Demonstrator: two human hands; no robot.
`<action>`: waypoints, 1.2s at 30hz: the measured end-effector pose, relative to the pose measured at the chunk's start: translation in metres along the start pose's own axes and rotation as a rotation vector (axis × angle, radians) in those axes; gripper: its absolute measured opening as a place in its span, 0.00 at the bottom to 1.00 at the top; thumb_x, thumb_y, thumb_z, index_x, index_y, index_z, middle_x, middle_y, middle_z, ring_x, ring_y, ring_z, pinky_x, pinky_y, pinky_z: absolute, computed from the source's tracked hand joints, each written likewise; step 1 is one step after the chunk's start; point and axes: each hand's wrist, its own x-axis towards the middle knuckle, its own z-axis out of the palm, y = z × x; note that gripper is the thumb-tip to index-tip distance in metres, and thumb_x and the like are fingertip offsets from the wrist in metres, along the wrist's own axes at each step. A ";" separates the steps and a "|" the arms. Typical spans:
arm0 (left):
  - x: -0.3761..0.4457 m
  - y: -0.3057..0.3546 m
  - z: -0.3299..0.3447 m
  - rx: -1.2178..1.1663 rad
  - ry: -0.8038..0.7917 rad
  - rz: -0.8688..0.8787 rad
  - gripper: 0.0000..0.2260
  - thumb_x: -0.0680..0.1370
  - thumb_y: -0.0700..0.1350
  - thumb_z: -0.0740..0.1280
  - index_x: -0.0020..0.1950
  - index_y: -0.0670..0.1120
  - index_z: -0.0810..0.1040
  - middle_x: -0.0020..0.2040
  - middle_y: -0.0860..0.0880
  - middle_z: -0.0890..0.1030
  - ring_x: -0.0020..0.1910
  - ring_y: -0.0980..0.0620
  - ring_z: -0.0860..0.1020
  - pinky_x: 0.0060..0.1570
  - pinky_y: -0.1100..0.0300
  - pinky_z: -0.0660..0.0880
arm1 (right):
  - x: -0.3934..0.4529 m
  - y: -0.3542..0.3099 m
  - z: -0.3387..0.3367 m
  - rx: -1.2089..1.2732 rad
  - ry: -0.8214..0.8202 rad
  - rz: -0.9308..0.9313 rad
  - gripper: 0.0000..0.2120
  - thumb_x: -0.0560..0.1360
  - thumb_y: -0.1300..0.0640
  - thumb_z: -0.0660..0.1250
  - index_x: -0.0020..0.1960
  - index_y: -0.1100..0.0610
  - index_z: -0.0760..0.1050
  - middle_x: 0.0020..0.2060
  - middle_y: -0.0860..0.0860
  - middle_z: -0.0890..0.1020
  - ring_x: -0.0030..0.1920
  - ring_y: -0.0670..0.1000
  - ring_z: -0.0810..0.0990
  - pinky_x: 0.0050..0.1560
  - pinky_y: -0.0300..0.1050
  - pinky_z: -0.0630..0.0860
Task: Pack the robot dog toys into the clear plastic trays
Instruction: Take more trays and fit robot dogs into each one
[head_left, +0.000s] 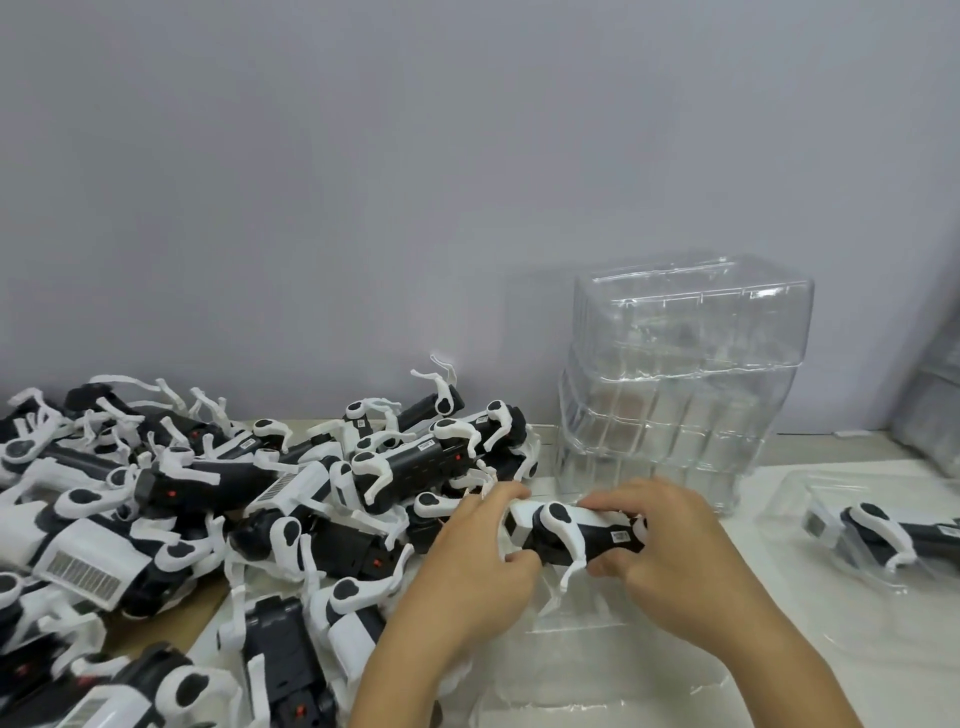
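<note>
Both my hands hold one black-and-white robot dog toy (563, 532) just above a clear plastic tray (597, 670) lying flat on the table in front of me. My left hand (467, 566) grips the toy's white head end, fingers curled over and under it. My right hand (670, 551) grips the black rear end. The toy's white legs hang down toward the tray. To the right, another robot dog (883, 535) lies in a second clear tray (810, 499).
A large heap of robot dog toys (218, 499) covers the table's left half. A tall stack of empty clear trays (675, 379) stands behind my hands against the grey wall. More clear plastic (935, 405) sits at the far right edge.
</note>
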 end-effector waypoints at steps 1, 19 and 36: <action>0.001 0.000 0.000 -0.040 -0.007 0.001 0.22 0.78 0.44 0.62 0.70 0.61 0.67 0.66 0.59 0.69 0.64 0.58 0.69 0.58 0.63 0.66 | 0.001 0.000 0.000 0.002 0.001 0.001 0.19 0.64 0.58 0.79 0.49 0.39 0.82 0.40 0.38 0.80 0.49 0.41 0.74 0.51 0.45 0.73; 0.003 0.012 0.007 -0.350 0.094 -0.181 0.09 0.83 0.51 0.58 0.56 0.65 0.73 0.54 0.53 0.80 0.46 0.59 0.78 0.34 0.72 0.70 | 0.004 0.000 0.001 -0.008 0.000 0.028 0.18 0.63 0.57 0.80 0.51 0.43 0.84 0.42 0.39 0.79 0.49 0.44 0.74 0.52 0.49 0.75; 0.000 0.010 0.004 -0.429 0.101 -0.235 0.06 0.80 0.55 0.63 0.56 0.63 0.75 0.51 0.67 0.73 0.46 0.70 0.72 0.37 0.73 0.65 | 0.004 0.000 -0.004 -0.002 -0.031 -0.031 0.18 0.62 0.63 0.80 0.41 0.41 0.82 0.42 0.39 0.79 0.46 0.40 0.75 0.43 0.34 0.69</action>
